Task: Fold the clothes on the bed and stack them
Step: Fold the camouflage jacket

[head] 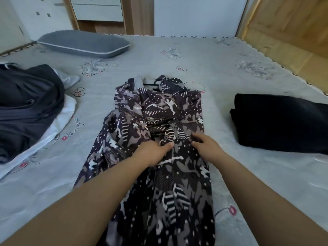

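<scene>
Patterned dark fabric, the dress (156,125) lies lengthwise mid-bed (195,55), and my left hand (152,153) and right hand (207,148) pinch its bunched waist to gather it for folding over, I judge.

Item count: one patterned dress (159,139), one folded black garment (282,123), one heap of dark and white clothes (30,107), one grey pillow (83,43), one bed (204,64), two hands.

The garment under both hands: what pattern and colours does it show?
The garment has an abstract patchwork print of dots and stripes in black, grey and white; head view.
</scene>
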